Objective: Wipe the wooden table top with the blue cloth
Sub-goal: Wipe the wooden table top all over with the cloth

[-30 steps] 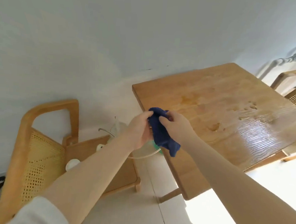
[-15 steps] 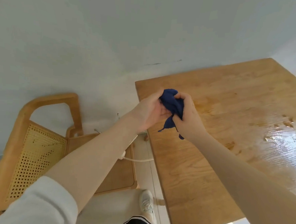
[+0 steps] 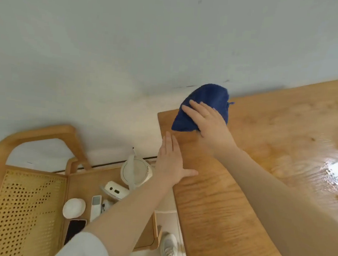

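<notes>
Blue cloth (image 3: 205, 108) bunched at far left corner of wooden table top (image 3: 260, 173), partly overhanging far edge. Right hand (image 3: 209, 126) flat on cloth, fingers straight, pressing down. Left hand (image 3: 171, 163) spread wide, palm down at left edge, holding nothing. Wet glare toward right edge
</notes>
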Available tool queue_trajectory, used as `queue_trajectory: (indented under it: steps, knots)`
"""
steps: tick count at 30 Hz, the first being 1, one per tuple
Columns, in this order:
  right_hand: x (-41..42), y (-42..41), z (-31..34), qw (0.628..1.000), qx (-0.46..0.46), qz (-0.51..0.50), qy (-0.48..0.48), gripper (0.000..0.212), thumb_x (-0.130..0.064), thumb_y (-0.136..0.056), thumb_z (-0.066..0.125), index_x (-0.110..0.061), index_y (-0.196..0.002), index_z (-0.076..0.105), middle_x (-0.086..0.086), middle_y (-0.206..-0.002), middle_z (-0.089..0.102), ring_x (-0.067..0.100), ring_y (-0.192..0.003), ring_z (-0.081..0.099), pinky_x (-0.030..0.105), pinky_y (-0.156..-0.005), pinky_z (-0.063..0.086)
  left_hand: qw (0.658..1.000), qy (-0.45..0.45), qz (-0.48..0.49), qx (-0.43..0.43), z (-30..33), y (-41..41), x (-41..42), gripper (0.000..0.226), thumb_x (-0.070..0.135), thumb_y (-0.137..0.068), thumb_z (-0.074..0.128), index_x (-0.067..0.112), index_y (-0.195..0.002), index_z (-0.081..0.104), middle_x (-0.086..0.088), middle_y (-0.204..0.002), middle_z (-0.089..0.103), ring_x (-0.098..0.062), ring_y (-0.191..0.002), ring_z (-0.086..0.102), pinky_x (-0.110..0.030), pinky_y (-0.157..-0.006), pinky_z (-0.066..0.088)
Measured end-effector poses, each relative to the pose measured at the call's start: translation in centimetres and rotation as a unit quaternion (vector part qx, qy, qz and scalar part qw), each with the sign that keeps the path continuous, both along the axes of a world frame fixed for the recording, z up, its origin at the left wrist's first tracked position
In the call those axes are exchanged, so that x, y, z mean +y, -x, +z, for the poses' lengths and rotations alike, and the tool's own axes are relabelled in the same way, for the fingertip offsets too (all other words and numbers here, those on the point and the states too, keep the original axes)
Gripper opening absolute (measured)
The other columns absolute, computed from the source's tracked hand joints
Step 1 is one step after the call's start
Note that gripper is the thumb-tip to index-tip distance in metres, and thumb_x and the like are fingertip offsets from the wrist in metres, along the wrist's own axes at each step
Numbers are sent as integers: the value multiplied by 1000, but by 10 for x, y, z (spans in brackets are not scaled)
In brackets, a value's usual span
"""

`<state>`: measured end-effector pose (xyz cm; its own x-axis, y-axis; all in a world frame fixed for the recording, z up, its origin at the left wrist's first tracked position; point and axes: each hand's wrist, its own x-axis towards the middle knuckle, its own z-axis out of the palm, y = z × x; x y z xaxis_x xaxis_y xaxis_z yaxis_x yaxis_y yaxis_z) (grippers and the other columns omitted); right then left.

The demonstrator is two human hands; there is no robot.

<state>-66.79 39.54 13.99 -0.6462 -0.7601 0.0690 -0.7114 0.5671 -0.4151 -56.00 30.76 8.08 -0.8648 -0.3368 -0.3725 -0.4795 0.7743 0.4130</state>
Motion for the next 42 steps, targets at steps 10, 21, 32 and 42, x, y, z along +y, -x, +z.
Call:
queue_trajectory:
  steps: [10, 21, 32, 42]
  knots:
    - [-17, 7, -84, 982, -18, 161, -101, 66, -52, -78, 8, -24, -127, 42, -14, -155, 18, 14, -145, 0, 52, -112, -11, 986, -16, 153, 62, -26, -10, 13, 131, 65, -58, 71, 9, -149, -4, -6, -157, -10, -18, -145, 2, -29, -118, 12]
    - [-4, 15, -75, 962, 5, 245, -118, 56, -29, -86, 44, -20, -139, 31, 0, -157, 13, 22, -144, 9, 42, -114, 10, 981, 89, 171, -3, -9, -13, 42, 109, 60, -75, 60, 9, -149, -1, -10, -158, -7, -24, -145, 3, -33, -117, 11]
    - [-33, 31, -96, 970, 26, 198, -136, 65, -48, -93, 32, -26, -149, 6, -6, -158, 2, 17, -145, -3, 48, -115, -3, 988, 62, 136, -45, -10, -16, 39, 140, 72, -50, 70, 16, -149, -10, -1, -158, -12, -20, -142, 20, -35, -108, 36]
    - [7, 10, -88, 967, 52, 199, -150, 63, -47, -93, 30, -26, -149, 9, -4, -159, 1, 20, -145, -3, 49, -114, -1, 987, 61, 145, -41, -2, -18, 46, 136, 70, -54, 70, 13, -149, -8, -3, -158, -12, -21, -143, 17, -35, -111, 30]
